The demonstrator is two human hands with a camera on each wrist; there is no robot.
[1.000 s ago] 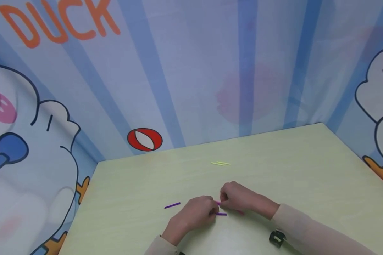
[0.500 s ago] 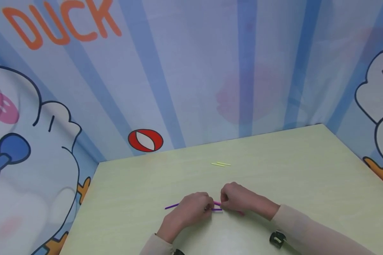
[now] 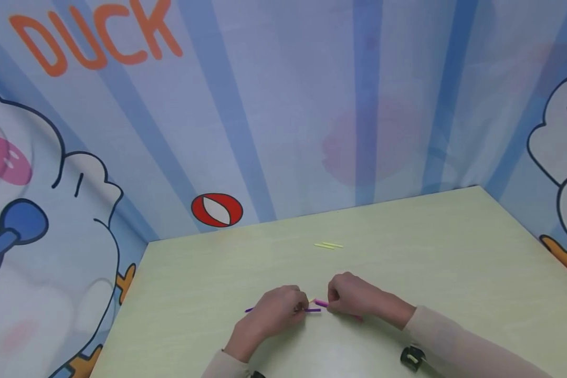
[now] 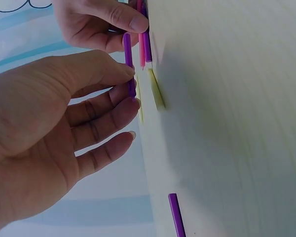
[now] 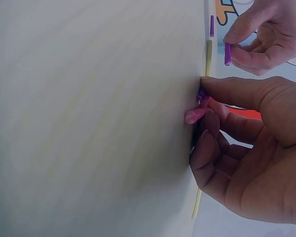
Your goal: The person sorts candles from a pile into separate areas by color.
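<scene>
My left hand (image 3: 277,312) pinches a short purple stick (image 4: 129,64) between thumb and fingers, raised a little off the table. To its right, my right hand (image 3: 352,293) rests low at the tabletop, thumb and fingers closed around a pink stick (image 5: 196,115) and a second purple stick (image 4: 147,47) lying side by side. Part of these two is hidden by the fingers. Between the hands a yellow stick (image 4: 156,89) lies on the table, its end near the gripped pair. Another purple stick (image 4: 176,215) lies farther left, mostly covered by my left hand in the head view.
Two thin yellow sticks (image 3: 328,245) lie farther back on the pale table (image 3: 208,273). A printed cloth wall (image 3: 302,131) with stripes and cartoon ducks closes off the back and sides. A small black device (image 3: 412,358) is beside the right sleeve.
My left hand has drawn left and slightly up with its purple stick, opening a gap to the right hand and uncovering the yellow stick's end. The right hand stays nearly still.
</scene>
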